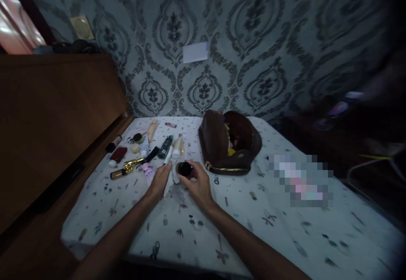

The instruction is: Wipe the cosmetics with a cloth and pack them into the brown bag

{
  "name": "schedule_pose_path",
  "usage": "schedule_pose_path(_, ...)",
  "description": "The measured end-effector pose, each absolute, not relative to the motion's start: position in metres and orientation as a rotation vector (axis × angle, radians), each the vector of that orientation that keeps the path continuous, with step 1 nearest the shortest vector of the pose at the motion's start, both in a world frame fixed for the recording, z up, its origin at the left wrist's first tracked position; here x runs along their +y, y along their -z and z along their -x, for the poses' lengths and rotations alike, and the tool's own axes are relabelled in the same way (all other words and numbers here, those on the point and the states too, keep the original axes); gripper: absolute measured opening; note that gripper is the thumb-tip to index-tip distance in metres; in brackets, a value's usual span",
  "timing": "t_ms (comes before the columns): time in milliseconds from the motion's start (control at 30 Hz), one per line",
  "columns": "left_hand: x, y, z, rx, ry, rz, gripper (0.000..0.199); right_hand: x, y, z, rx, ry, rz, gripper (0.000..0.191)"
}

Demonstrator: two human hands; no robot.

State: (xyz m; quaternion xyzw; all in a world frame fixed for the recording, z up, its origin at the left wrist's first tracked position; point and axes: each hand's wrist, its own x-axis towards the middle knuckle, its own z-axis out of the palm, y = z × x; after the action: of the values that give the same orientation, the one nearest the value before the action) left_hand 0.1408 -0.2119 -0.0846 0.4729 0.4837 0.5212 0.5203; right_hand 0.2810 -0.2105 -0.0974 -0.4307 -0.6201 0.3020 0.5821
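Observation:
My right hand [200,185] grips a small round jar with a black lid [185,168] between thumb and fingers, just above the printed cloth. Beside it, my left hand [161,179] is closed on a thin white tissue [171,183], which hangs against the jar's left side. A pink-and-white tube [148,171] lies close to the left fingers, partly hidden. Behind the hands are a dark green bottle [165,146] and a cream tube with a white cap [178,146]. To the right stands an open brown cosmetic bag [218,144] with a gold zip and items inside.
Gold tubes [122,171], a dark red bottle [118,156], another black-lidded jar [138,138] and a beige tube [152,130] lie on the left. A wooden cabinet [57,123] borders that side. The patterned tablecloth [241,229] meets the wall behind. A blurred pixelated patch covers something at right.

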Motion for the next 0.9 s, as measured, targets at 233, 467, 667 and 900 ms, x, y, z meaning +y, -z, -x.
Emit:
schedule_pose_path(233,-0.221,0.066,-0.147,1.372,-1.141,-1.150,0.066,-0.206,0.032,-0.342,-1.357,-0.494,0.986,0.038)
schedule_pose_path(467,-0.221,0.070,-0.152,1.497,-1.041,-1.251,0.066,-0.173,-0.017,-0.427,-1.246,-0.493,1.023,0.041)
schedule_pose_path(667,-0.220,0.074,-0.157,1.600,-0.942,-1.325,0.062,-0.154,-0.005,-0.461,-1.685,-0.522,1.186,0.035)
schedule_pose_path(900,-0.214,0.092,-0.151,1.729,-0.904,-1.404,0.054,-0.174,0.001,-0.489,-1.916,-0.666,1.218,0.035)
